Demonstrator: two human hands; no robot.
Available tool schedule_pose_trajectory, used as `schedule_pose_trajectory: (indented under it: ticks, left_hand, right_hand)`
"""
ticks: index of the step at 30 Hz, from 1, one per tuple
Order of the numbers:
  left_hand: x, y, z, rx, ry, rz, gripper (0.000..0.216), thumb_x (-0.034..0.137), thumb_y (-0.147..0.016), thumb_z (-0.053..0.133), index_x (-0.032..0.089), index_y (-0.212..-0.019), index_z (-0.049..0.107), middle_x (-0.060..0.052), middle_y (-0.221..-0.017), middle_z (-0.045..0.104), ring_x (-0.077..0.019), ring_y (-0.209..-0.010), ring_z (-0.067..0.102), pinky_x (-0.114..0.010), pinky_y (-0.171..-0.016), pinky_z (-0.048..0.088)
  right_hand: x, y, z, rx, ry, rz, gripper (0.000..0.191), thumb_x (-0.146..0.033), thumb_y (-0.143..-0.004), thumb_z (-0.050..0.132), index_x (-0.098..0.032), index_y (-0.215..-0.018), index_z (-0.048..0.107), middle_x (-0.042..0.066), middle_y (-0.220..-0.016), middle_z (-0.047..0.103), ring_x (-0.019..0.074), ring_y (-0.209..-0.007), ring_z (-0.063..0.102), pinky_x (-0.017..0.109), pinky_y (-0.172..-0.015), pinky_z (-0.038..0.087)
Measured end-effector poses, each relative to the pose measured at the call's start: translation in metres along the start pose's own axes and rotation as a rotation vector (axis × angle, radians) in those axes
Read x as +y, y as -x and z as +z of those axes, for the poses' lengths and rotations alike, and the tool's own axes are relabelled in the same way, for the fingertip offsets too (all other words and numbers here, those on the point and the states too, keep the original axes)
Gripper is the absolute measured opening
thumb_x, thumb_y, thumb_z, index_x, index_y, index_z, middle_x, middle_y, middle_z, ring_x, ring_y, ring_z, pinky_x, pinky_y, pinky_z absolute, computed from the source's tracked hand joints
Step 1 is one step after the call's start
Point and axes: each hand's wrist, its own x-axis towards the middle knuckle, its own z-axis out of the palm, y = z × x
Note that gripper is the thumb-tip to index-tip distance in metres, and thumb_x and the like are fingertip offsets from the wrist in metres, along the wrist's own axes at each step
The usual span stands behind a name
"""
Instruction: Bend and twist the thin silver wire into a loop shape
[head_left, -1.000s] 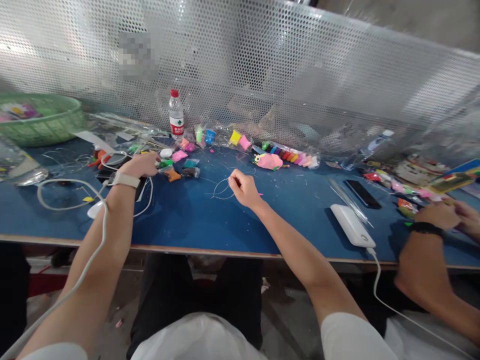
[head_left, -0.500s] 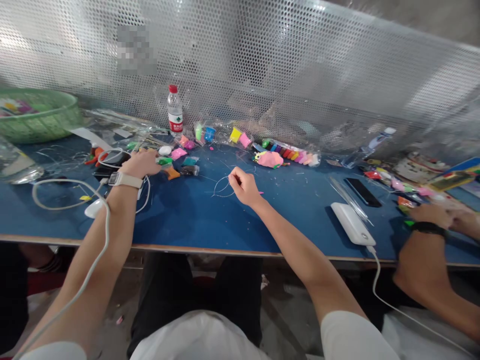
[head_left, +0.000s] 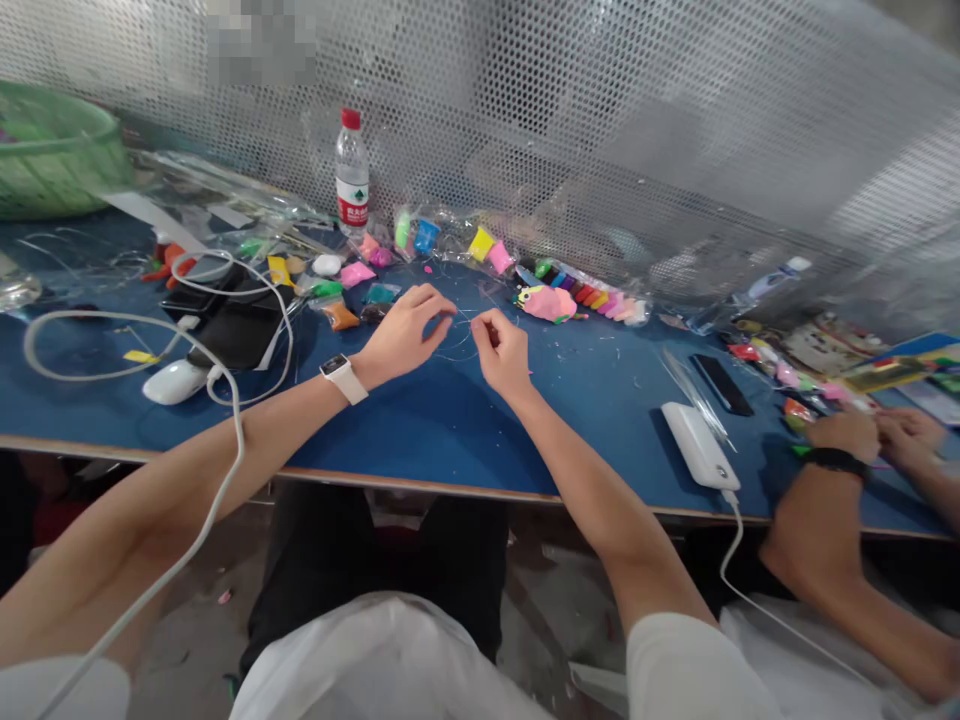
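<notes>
My left hand (head_left: 406, 330), with a white watch on the wrist, lies on the blue table (head_left: 420, 430) with its fingers curled at a thin clear wire (head_left: 457, 347). My right hand (head_left: 501, 350) is just right of it, fingers pinched on the same thin wire. The two hands almost touch. Small coloured clay packets (head_left: 354, 274) lie just beyond the left hand, and a pink clay figure (head_left: 546, 302) sits past the right hand.
A water bottle (head_left: 351, 182) stands by the perforated metal screen. At left are a black phone (head_left: 236, 335), a white charger and cable (head_left: 174, 380), and a green basket (head_left: 52, 150). A white power bank (head_left: 694, 445), another black phone (head_left: 721, 384) and another person's hands (head_left: 874, 435) are at right.
My left hand has left the phone and packets at left and moved right to meet my right hand at the wire. The view has tilted down and shifted.
</notes>
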Motion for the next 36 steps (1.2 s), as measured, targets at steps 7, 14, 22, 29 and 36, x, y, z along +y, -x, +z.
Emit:
schedule_pose_trajectory:
  ticks: [7, 14, 22, 29, 36]
  left_hand:
    - [-0.002, 0.010, 0.009, -0.082, -0.032, 0.059, 0.016, 0.025, -0.104, 0.065, 0.019, -0.118, 0.070, -0.011, -0.112, 0.071, -0.0259, -0.104, 0.068, -0.045, -0.094, 0.060]
    - [-0.007, 0.011, 0.009, -0.100, -0.105, 0.051, 0.020, 0.034, -0.106, 0.068, 0.023, -0.097, 0.082, -0.014, -0.132, 0.065, -0.0292, -0.112, 0.064, -0.053, -0.101, 0.059]
    - [-0.005, 0.009, 0.012, -0.137, 0.114, 0.063, 0.015, 0.028, -0.108, 0.065, 0.022, -0.102, 0.078, -0.013, -0.137, 0.066, -0.0289, -0.123, 0.064, -0.058, -0.116, 0.055]
    - [-0.002, 0.011, 0.013, -0.156, 0.300, 0.026, 0.009, 0.026, -0.103, 0.072, 0.025, -0.106, 0.080, -0.012, -0.150, 0.058, -0.0280, -0.138, 0.061, -0.057, -0.127, 0.053]
    - [-0.011, 0.011, 0.012, -0.213, 0.567, -0.059, 0.018, 0.045, -0.102, 0.082, 0.027, -0.106, 0.085, -0.012, -0.155, 0.059, -0.0280, -0.142, 0.064, -0.056, -0.128, 0.054]
  right_hand:
    - [-0.004, 0.001, 0.003, 0.046, -0.041, 0.019, 0.055, -0.074, -0.107, 0.061, -0.022, -0.090, 0.071, 0.001, -0.082, 0.067, 0.0129, -0.063, 0.054, 0.034, -0.063, 0.041]
    - [-0.005, 0.002, 0.008, 0.033, -0.180, 0.126, 0.058, -0.082, -0.100, 0.064, -0.024, -0.096, 0.070, -0.004, -0.064, 0.061, 0.0143, -0.050, 0.057, 0.034, -0.056, 0.047]
    - [-0.007, 0.001, 0.004, 0.115, 0.002, -0.069, 0.045, -0.063, -0.112, 0.059, -0.023, -0.099, 0.074, 0.003, -0.085, 0.073, 0.0147, -0.069, 0.060, 0.034, -0.068, 0.047]
    - [-0.012, 0.004, 0.002, 0.169, 0.095, -0.183, 0.030, -0.042, -0.114, 0.063, -0.021, -0.097, 0.076, 0.002, -0.085, 0.075, 0.0127, -0.066, 0.060, 0.031, -0.067, 0.046]
    - [-0.014, 0.002, -0.001, 0.136, 0.097, -0.235, 0.033, -0.044, -0.114, 0.062, -0.021, -0.096, 0.076, 0.003, -0.087, 0.077, 0.0137, -0.073, 0.066, 0.032, -0.070, 0.050]
